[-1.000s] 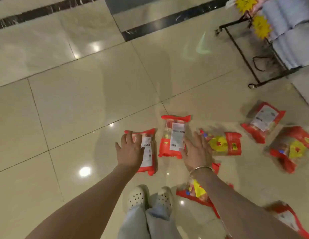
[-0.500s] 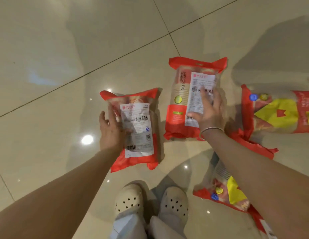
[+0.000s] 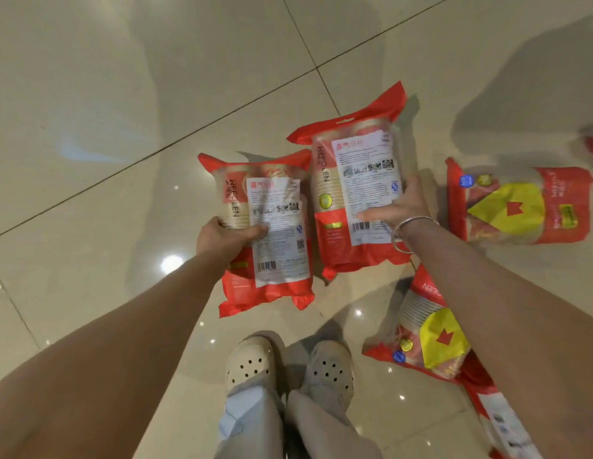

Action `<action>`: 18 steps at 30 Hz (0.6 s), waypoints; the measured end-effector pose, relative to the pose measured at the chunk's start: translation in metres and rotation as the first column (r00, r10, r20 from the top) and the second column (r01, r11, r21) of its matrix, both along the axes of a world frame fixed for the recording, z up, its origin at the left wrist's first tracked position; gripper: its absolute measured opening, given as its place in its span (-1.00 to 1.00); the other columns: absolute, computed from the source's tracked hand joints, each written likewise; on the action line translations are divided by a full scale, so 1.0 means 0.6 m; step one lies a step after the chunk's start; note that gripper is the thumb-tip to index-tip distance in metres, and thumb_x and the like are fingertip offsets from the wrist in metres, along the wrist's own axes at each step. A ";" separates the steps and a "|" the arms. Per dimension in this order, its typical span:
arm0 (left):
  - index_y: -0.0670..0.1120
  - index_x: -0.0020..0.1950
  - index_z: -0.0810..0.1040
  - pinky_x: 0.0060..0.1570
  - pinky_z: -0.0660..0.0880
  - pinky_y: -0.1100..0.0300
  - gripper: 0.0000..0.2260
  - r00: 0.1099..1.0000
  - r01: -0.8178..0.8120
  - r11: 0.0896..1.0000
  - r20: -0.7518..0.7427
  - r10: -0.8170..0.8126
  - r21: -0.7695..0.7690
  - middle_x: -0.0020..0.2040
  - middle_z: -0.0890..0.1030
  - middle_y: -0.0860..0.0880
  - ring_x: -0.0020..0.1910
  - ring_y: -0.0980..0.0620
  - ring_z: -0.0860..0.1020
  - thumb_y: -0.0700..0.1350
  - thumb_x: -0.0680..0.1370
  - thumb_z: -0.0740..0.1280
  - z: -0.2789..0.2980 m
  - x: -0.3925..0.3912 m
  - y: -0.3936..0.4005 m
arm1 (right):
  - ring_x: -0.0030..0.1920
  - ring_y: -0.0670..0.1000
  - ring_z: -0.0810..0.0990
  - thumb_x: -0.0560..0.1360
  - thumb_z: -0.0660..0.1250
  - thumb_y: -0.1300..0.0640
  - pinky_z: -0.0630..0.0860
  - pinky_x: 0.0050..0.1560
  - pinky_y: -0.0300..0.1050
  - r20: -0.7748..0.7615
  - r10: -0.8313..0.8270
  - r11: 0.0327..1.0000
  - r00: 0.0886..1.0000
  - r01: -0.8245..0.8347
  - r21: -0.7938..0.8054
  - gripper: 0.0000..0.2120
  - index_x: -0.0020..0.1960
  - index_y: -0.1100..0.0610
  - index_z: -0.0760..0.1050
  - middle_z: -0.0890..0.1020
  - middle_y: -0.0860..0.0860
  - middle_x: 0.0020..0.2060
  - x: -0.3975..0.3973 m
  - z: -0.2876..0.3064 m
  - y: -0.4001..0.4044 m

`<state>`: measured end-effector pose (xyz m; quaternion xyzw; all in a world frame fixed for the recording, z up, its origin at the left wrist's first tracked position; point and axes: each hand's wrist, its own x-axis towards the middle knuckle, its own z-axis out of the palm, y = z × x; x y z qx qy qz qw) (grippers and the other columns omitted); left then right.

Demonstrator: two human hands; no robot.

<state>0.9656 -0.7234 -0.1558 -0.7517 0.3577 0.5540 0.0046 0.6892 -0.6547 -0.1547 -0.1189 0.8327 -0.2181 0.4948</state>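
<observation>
Gripping by one side only, left hand (image 3: 222,236) holds left pack (image 3: 272,286), right hand (image 3: 398,210) holds right pack (image 3: 354,160) (slick film); either may slip onto the floor (image 3: 123,127).

The red plastic left pack (image 3: 278,207), in the left hand (image 3: 222,240), sits just beside the red plastic right pack (image 3: 361,167), in the right hand (image 3: 398,207). Right of both, a third red pack (image 3: 520,210) lies on the tiled floor (image 3: 123,94), a fourth red pack (image 3: 434,339) nearer.
</observation>
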 end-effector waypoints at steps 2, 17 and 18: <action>-0.08 0.01 0.55 -0.01 0.62 0.03 -0.59 0.997 -0.066 0.998 -0.049 0.065 -0.021 -0.07 0.66 -0.02 -0.11 -0.02 0.66 -0.05 0.26 0.62 0.073 0.015 -0.010 | 0.00 0.01 0.58 0.11 0.64 0.35 0.56 0.04 -0.04 0.025 0.007 1.000 1.000 -0.006 -0.027 -0.11 0.31 0.23 0.26 0.58 -0.04 -0.03 0.015 0.076 -0.001; -0.13 -0.01 0.59 -0.34 0.62 0.20 -0.66 0.879 -0.438 0.860 -0.325 0.348 -0.262 -0.16 0.73 -0.08 -0.26 -0.01 0.71 -0.22 0.29 0.60 0.957 0.267 -0.015 | -0.14 -0.07 0.63 0.17 0.61 0.40 0.52 -0.28 -0.22 0.144 0.283 0.893 0.948 -0.206 -0.400 -0.32 0.14 0.16 0.32 0.61 -0.02 -0.07 0.250 0.983 -0.139; -0.13 -0.02 0.60 -0.32 0.63 0.20 -0.67 0.866 -0.471 0.832 -0.332 0.374 -0.292 -0.17 0.73 -0.07 -0.25 -0.01 0.71 -0.21 0.28 0.60 1.008 0.288 -0.001 | -0.14 -0.05 0.64 0.16 0.61 0.39 0.53 -0.28 -0.20 0.138 0.320 0.874 0.937 -0.236 -0.424 -0.31 0.14 0.16 0.32 0.61 -0.01 -0.06 0.274 1.036 -0.141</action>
